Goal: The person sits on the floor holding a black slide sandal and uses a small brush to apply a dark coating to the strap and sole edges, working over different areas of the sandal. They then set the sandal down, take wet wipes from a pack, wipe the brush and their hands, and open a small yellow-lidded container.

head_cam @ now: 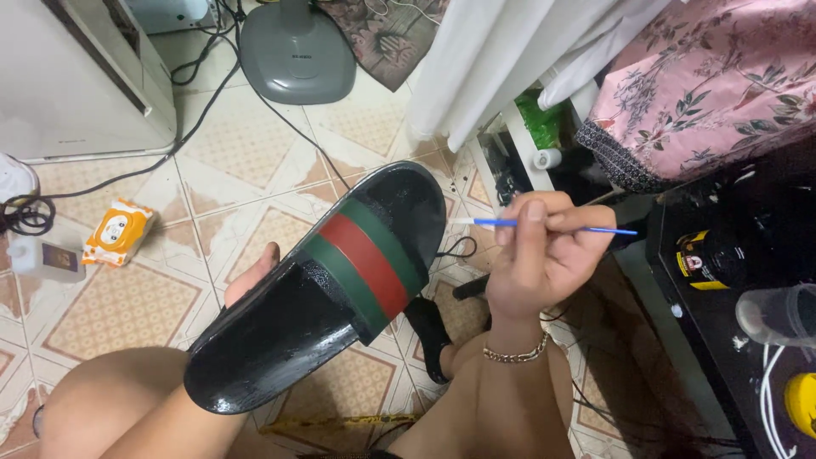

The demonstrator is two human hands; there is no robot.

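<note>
Black slide sandal (314,306) rests tilted on left hand (252,276), sole supported underneath, strap facing up for access. Right hand (535,255) pinches thin blue brush (544,226), tip probably near the toe edge.

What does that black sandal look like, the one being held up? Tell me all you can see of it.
The slide sandal is glossy black, rubbery or plastic by its shine, with a broad strap striped green, red, green. It lies tilted, one end near the knee, the other pointing up and away. The left hand holds it from beneath, a thumb showing at its edge. The right hand holds a thin blue-handled brush, its pale tip near the sandal's far end.
</note>
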